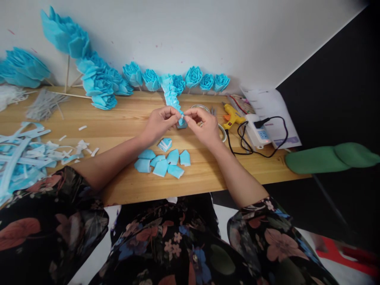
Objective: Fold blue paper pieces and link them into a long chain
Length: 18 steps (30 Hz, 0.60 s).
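A white printed sheet lies at the right end of the bench, toward its back edge; it carries grey lines and a purple-grey block, the print too small to read. In front of the sheet, a white power strip with a blue socket panel holds a black plug, and any marking on it is likewise too fine to make out. A yellow glue gun lies beside the strip.

Near the middle of the bench, the person's left hand and right hand meet, thumbs and fingers pinched together on a small blue-white piece. The fingers cover much of it, so whether it belongs to the ruffled blue strip just behind cannot be told. That strip is pale, shiny and tightly gathered, running from the hands toward the back edge.

Between the hands and the front edge lie blue cut petals, pale along some borders, with flat bases and angled tops. Blue flowers with layered, crinkled petals line the back edge; larger blooms on sticks lean near the left back corner. Blue and white scraps cover the left front part.
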Available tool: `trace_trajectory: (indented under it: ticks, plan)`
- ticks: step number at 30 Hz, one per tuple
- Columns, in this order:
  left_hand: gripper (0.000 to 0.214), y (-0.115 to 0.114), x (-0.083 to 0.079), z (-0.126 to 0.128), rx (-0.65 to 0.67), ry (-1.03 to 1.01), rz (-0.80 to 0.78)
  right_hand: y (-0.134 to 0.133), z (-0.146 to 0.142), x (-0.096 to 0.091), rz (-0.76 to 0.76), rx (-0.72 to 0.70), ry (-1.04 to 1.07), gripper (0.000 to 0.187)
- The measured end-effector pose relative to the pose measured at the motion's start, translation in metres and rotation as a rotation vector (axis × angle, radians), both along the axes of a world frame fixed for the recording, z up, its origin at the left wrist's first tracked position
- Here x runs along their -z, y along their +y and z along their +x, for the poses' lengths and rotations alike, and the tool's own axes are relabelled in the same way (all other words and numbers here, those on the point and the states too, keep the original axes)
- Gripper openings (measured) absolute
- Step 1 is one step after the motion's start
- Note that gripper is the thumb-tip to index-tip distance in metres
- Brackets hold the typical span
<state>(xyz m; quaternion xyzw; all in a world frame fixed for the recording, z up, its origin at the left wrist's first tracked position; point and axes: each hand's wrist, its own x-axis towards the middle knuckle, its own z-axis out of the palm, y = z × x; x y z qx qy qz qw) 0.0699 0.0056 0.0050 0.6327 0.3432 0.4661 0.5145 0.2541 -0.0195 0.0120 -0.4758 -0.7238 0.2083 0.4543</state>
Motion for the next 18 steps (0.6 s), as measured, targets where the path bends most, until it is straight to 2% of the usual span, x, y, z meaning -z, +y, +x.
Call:
trace_trajectory:
  ticks: [7, 12, 18]
  plan:
    - [0.022, -0.0025, -0.0009, -0.0008, -0.004, 0.020, -0.011, 0.0032, 0.0029, 0.0034, 0.064, -0.008, -0.087, 0.019]
    - [0.028, -0.0013, 0.0005, -0.0011, 0.020, 0.011, -0.035, 0.0023, 0.0035, 0.0021, 0.039, -0.019, -0.115, 0.019]
    - [0.025, -0.0004, 0.0046, 0.0032, 0.004, 0.031, 0.030, 0.0017, 0.0025, 0.0025, 0.032, 0.017, -0.118, 0.018]
